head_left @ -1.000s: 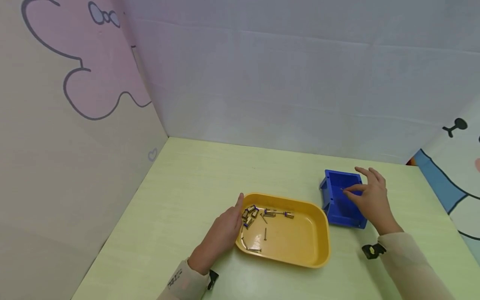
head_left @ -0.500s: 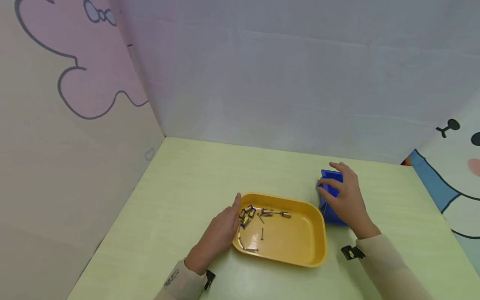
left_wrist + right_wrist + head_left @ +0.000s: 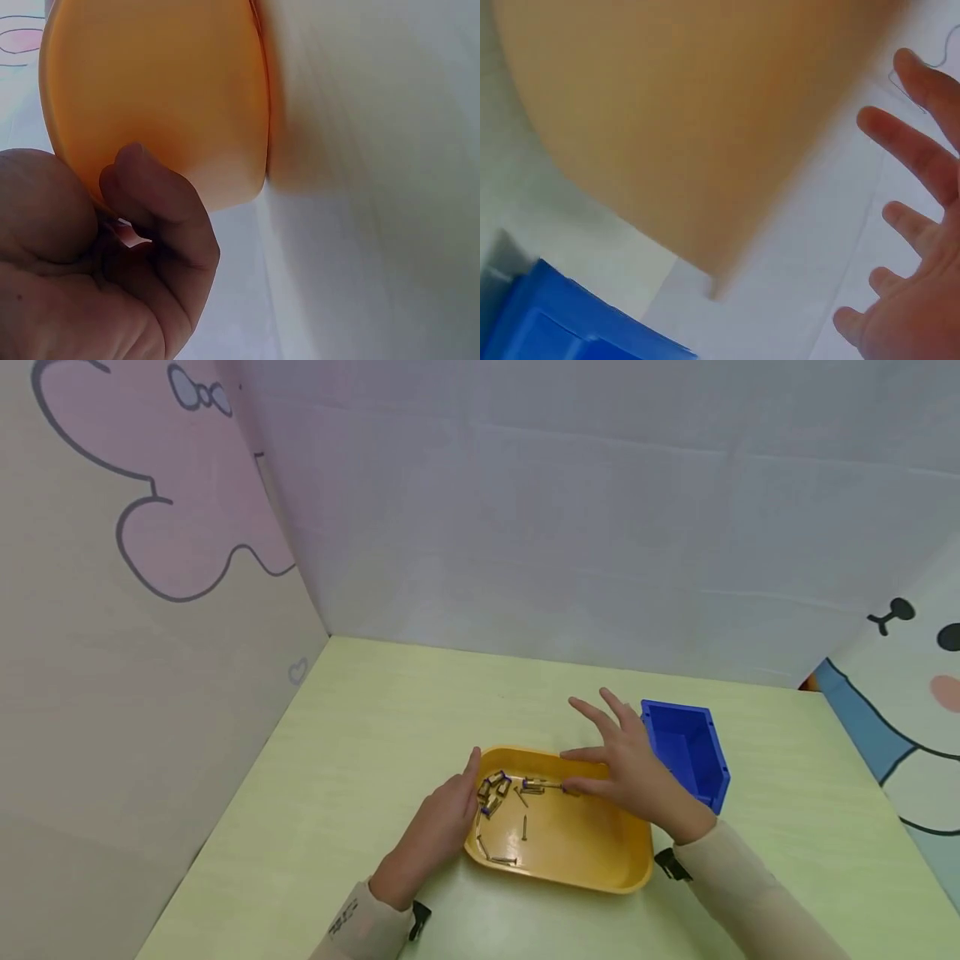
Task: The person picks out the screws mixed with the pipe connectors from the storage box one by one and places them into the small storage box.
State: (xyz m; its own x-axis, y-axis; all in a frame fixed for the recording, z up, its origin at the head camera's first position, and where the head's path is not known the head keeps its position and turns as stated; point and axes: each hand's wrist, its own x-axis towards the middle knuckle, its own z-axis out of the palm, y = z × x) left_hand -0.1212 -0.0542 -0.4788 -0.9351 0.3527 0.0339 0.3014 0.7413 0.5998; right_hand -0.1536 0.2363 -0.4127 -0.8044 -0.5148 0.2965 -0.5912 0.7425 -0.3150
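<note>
A yellow tray (image 3: pixel 577 853) lies on the table with brass fittings (image 3: pixel 492 793) clustered at its left end and several loose screws (image 3: pixel 525 828) around them. My left hand (image 3: pixel 438 822) grips the tray's left rim; in the left wrist view, curled fingers (image 3: pixel 191 225) press against the tray's outer wall. Over the back right part of the tray hovers my right hand (image 3: pixel 637 768), its fingers spread and nothing seen in them. It partly covers a fitting with a blue ring. In the right wrist view the right hand (image 3: pixel 922 255) is spread too, beside the blurred tray (image 3: pixel 660 112).
Just right of the tray stands a blue bin (image 3: pixel 684 753), partly behind my right forearm. A pale wall sheet (image 3: pixel 525 527) closes off the back of the table (image 3: pixel 420 693), and printed sheets stand on both sides.
My right hand has moved left from above the blue bin to over the yellow tray. The small item it pinched over the bin is no longer in its fingers. My left hand stays put.
</note>
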